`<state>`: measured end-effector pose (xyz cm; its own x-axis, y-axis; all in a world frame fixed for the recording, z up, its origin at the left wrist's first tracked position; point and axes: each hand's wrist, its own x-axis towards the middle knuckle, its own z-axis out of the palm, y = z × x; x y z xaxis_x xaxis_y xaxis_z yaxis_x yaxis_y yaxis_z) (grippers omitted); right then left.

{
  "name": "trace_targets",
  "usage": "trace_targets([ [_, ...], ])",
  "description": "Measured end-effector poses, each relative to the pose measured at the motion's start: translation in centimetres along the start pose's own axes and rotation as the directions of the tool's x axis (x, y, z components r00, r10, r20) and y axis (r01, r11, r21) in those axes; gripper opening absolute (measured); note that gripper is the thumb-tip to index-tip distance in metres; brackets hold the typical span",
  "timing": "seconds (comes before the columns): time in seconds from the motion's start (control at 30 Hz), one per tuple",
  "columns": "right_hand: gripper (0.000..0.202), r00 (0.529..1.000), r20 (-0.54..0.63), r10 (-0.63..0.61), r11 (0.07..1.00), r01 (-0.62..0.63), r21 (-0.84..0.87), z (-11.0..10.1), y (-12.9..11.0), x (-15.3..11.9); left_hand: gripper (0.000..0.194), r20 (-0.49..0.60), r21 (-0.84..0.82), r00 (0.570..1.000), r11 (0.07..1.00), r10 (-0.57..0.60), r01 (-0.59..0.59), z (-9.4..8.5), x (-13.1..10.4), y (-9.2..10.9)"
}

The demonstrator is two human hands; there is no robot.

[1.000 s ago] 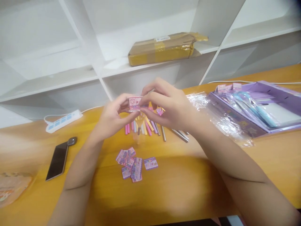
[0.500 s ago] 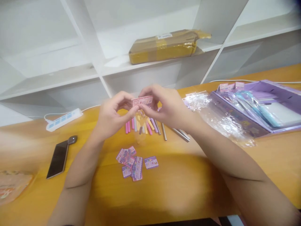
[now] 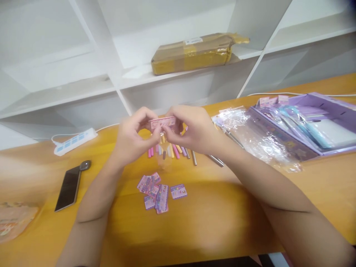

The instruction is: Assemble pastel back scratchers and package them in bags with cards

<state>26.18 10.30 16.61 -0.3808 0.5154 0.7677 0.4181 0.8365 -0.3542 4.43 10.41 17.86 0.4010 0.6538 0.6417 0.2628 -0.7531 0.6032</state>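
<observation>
A small pink printed card (image 3: 164, 121) is pinched between my left hand (image 3: 136, 135) and my right hand (image 3: 193, 128), with both thumbs meeting at its lower edge. Below the card hangs a clear plastic bag (image 3: 164, 159), partly see-through and hard to make out. Behind it, pink, yellow and purple sticks (image 3: 176, 151) lie on the table in a row, with metal tubes (image 3: 194, 157) to their right. Nearer to me lies a loose pile of pink and purple cards (image 3: 161, 197), with one purple card (image 3: 178, 191) apart on the right.
A purple box (image 3: 294, 146) holding wrapped items stands at the right, beside clear plastic wrappers (image 3: 267, 148). A power strip (image 3: 75, 141), a phone (image 3: 68, 188) and a small dark object (image 3: 85, 165) lie left. A taped carton (image 3: 191, 55) rests on the shelf.
Both hands have drawn slightly closer together around the card, and the card has shifted a little left and down. The right hand now uncovers more metal tubes near the wrappers.
</observation>
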Motion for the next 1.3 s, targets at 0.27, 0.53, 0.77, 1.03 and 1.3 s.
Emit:
trace_targets([
  [0.27, 0.010, 0.999, 0.026, 0.032, 0.999, -0.032, 0.020, 0.4, -1.4, -0.5, 0.024, -0.047, 0.089, 0.999, 0.996, 0.023, -0.019, 0.8, -0.5, 0.4],
  [0.53, 0.008, 1.000, -0.004, -0.022, 1.000, 0.022, -0.011, 1.1, -0.7, -0.4, 0.034, -0.060, 0.048, 0.997, 0.997, 0.055, -0.052, 0.8, -0.4, 0.5],
  [0.77, 0.010, 1.000, -0.003, 0.011, 0.999, -0.011, 0.038, 0.6, -1.3, -0.3, 0.033, -0.047, 0.049, 0.998, 0.998, 0.038, -0.036, 0.3, -0.3, 0.4],
  [1.03, 0.014, 1.000, 0.007, 0.013, 0.997, -0.014, 0.082, 0.3, -0.9, -0.1, 0.024, 0.015, 0.002, 1.000, 1.000, -0.010, 0.010, -0.6, -0.1, 0.2],
  [1.3, 0.012, 0.770, 0.613, 0.177, 0.860, -0.423, 0.284, -0.8, 0.6, 0.3, 0.030, 0.006, 0.090, 0.995, 0.991, -0.101, 0.100, -1.6, 0.2, 0.3],
])
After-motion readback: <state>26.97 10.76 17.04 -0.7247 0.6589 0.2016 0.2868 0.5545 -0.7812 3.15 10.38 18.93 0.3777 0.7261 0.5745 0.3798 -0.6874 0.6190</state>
